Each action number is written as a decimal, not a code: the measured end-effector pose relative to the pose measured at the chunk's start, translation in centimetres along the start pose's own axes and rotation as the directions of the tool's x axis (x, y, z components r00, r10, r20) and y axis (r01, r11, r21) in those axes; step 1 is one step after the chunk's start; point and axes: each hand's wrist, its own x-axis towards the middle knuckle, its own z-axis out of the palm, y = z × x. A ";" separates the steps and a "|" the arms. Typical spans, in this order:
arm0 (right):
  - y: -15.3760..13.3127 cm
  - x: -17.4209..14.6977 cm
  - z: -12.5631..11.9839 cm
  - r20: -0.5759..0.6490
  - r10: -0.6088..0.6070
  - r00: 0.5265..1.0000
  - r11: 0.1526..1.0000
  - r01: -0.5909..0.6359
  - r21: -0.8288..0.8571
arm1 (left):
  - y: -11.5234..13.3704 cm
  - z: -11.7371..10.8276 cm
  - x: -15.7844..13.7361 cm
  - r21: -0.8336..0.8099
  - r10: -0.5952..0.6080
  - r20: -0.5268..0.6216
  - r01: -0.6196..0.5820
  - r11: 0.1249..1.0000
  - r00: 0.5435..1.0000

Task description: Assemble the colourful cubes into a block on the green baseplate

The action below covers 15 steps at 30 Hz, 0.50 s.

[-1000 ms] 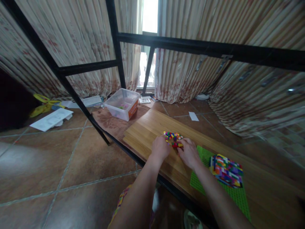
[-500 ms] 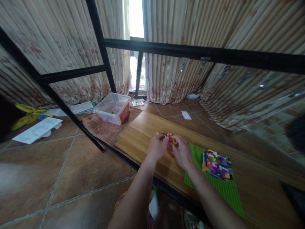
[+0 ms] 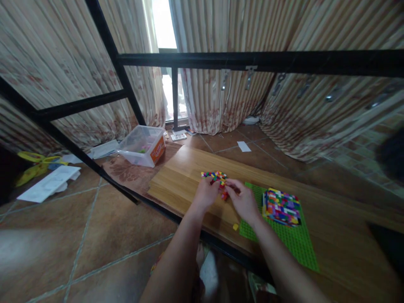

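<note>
Wooden tabletop (image 3: 176, 168), colourful bricks (image 3: 220, 176) between and just beyond half-curled fingers (image 3: 235, 183), hold unclear

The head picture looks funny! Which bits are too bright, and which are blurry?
Head view: the window gap glares white between the curtains; also in the head view, pale shine sits on the floor tiles, lower left; the same head view shows soft-edged loose bricks by the left hand, and a dark, blurry shape at right.
</note>
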 end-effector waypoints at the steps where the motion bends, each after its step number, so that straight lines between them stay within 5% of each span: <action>1: -0.2 -0.3 -0.7 -0.030 0.012 0.999 1.000 -0.013 -0.021 | 0.1 0.0 0.0 0.004 -0.010 -0.004 0.010 1.000 1.000; 4: -1.4 -1.8 -2.7 -0.057 0.033 0.998 0.982 -0.043 -0.181 | 0.8 -0.1 -0.2 0.008 -0.039 -0.014 0.039 0.999 0.999; 7: -2.6 -4.3 -3.8 0.138 0.065 0.988 0.955 -0.022 -0.294 | 1.7 -0.4 -0.5 -0.028 -0.048 -0.032 0.047 0.998 0.998; 11: -3.0 -7.7 -3.1 0.362 0.110 0.926 0.919 0.044 -0.392 | 2.7 -0.5 -1.0 -0.073 -0.026 -0.079 0.020 0.997 0.997; 15: -2.6 -9.1 -1.9 0.444 0.134 0.886 0.892 0.088 -0.443 | 3.3 -0.4 -1.5 -0.143 -0.011 -0.080 -0.001 0.990 0.997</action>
